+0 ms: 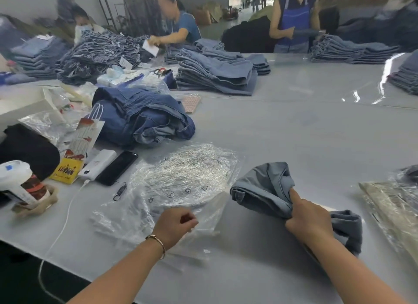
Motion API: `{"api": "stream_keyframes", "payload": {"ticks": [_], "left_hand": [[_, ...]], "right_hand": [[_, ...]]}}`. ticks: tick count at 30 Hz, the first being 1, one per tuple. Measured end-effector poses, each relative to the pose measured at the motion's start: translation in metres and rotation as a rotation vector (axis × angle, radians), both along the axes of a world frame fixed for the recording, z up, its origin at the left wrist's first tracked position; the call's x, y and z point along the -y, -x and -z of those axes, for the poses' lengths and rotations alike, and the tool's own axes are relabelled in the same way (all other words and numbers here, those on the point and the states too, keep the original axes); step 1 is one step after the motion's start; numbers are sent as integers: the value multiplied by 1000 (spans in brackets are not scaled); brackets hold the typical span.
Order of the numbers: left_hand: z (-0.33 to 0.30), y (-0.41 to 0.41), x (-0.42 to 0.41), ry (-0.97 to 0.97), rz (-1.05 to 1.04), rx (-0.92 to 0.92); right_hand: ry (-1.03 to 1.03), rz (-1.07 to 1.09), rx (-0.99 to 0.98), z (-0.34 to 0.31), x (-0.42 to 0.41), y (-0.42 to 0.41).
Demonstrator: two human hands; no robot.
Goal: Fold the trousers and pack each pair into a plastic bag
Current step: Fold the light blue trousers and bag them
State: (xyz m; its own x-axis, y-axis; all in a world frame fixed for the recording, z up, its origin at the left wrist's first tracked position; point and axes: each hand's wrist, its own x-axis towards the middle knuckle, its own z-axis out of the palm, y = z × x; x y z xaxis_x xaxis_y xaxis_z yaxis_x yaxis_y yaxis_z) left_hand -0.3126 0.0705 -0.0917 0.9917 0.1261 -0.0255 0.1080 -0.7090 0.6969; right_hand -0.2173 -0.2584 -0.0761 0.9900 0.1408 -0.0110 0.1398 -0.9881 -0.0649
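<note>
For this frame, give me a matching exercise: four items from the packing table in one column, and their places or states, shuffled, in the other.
Items:
1. folded light-blue trousers
2. clear plastic bag
3. black phone
4. white power bank

Places or states:
A. lying dark-screened just right of the power bank
B. gripped by the right hand
C. with a white cable running from it
D. pinched at its near edge by the left hand

Pairs: 1-B, 2-D, 3-A, 4-C

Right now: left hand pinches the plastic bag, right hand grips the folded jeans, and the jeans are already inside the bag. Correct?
Not quite. The head view shows the folded jeans still outside the plastic bag, lying on the table to its right. The rest holds: the left hand pinches the bag and the right hand grips the jeans.
</note>
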Motion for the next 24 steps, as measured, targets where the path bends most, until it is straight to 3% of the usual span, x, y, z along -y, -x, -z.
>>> {"api": "stream_keyframes", "payload": {"ticks": [4, 8, 10, 14, 18, 21, 23, 24], "left_hand": [[-5, -20, 43, 333, -113, -69], [3, -37, 83, 387, -37, -226], [6, -42, 95, 281, 106, -265], [7, -49, 106, -296, 537, -167], [11, -41, 101, -704, 444, -95], [14, -35, 91, -719, 388, -132], [10, -34, 79, -510, 378, -162], [6, -35, 72, -317, 339, -201]], "right_hand": [[-70, 157, 15, -1, 5, -1], [-117, 210, 33, -12, 18, -2], [-156, 183, 93, -20, 24, 3], [-479, 162, 148, -38, 20, 21], [-679, 132, 74, -48, 6, 42], [-695, 140, 65, -51, 8, 48], [-705, 128, 84, -57, 13, 47], [-713, 113, 106, -63, 15, 45]]}}
